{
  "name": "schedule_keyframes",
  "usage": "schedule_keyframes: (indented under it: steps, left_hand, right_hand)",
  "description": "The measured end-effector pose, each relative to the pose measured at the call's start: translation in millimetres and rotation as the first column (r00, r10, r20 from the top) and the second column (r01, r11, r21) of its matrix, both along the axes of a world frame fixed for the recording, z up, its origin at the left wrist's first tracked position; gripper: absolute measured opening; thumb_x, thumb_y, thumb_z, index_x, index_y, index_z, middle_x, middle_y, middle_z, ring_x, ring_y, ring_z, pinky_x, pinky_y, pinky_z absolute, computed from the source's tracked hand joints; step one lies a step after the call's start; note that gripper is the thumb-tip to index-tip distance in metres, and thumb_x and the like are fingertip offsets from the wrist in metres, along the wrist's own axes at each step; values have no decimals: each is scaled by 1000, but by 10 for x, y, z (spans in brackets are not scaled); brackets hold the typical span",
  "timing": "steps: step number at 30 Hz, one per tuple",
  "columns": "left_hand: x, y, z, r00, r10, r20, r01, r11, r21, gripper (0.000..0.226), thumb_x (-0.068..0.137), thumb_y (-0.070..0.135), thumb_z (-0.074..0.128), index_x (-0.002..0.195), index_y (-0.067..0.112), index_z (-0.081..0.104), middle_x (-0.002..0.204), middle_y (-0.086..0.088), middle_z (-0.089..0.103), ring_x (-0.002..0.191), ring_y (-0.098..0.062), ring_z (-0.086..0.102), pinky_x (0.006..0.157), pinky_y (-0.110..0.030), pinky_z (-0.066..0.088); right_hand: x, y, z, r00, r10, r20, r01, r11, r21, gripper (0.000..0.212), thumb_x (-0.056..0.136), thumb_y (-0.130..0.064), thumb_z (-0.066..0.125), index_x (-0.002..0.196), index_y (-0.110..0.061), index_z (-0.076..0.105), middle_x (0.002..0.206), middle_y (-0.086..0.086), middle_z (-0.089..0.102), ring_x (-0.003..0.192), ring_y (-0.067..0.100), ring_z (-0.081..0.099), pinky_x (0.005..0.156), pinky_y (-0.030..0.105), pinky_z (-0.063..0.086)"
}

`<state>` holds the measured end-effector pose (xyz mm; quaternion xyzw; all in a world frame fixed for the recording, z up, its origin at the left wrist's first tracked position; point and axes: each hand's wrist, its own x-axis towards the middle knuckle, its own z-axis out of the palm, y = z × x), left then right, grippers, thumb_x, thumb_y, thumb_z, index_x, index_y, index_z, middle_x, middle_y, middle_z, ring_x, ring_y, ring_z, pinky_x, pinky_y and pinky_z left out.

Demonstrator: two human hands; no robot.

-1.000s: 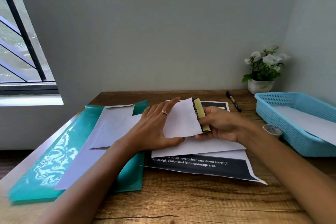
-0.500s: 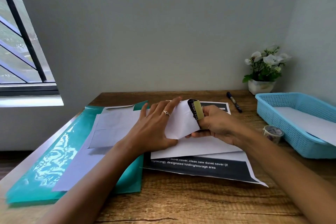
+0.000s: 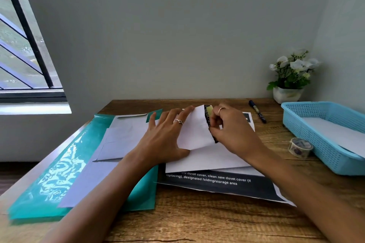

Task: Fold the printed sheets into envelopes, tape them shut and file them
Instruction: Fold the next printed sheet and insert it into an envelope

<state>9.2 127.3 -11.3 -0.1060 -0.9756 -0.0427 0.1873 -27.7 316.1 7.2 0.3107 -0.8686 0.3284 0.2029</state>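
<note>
A white envelope (image 3: 197,134) lies mid-desk on top of dark printed sheets (image 3: 217,183). My left hand (image 3: 166,140) lies flat on the envelope's left part, fingers spread and straight. My right hand (image 3: 231,132) pinches the folded printed sheet (image 3: 208,119), whose dark and yellow edge sticks out of the envelope's open right end. More white envelopes (image 3: 126,136) rest on a teal folder (image 3: 59,173) at the left.
A blue plastic basket (image 3: 292,116) holding white paper stands at the right. A roll of patterned tape (image 3: 300,147) sits beside it. A black marker (image 3: 256,110) and a potted white flower (image 3: 290,79) are at the back right. The desk's front strip is bare wood.
My right hand has turned over and pushed the folded sheet further into the envelope, so less of its edge shows. My left hand has stayed pressed on the envelope.
</note>
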Motion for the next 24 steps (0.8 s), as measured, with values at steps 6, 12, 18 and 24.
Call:
schedule_keyframes:
  steps: [6,12,18,24]
  left_hand:
    - [18,18,4,1000,-7,-4,7,999,-49,101,74,53,63,148,36,-4,149,4,19,139,-19,15,115,-54,2]
    - [0,22,-7,999,-18,-36,15,997,-75,95,76,51,60,148,33,2,146,5,26,136,-19,20,115,-52,6]
    - [-27,7,-51,994,-79,-79,71,992,-104,93,74,50,61,149,31,9,145,5,30,135,-19,24,113,-54,13]
    - [-34,-96,11,996,0,-85,-11,992,-128,102,68,68,46,147,34,-9,153,5,15,140,-17,10,112,-60,3]
  right_hand:
    - [19,-18,-45,986,7,167,-1,999,-32,26,89,-4,49,99,-10,72,86,7,72,70,16,65,59,10,44]
    - [7,-19,57,638,404,656,4,850,-527,20,92,-22,57,91,-7,71,82,8,70,72,17,63,70,28,52]
    - [-42,-67,-76,698,258,668,-32,943,-330,16,86,-16,66,90,-1,68,78,7,65,68,15,56,75,34,49]
    - [-71,-49,-3,478,495,726,147,769,-622,21,96,-7,46,113,-1,57,93,14,65,77,21,64,66,35,56]
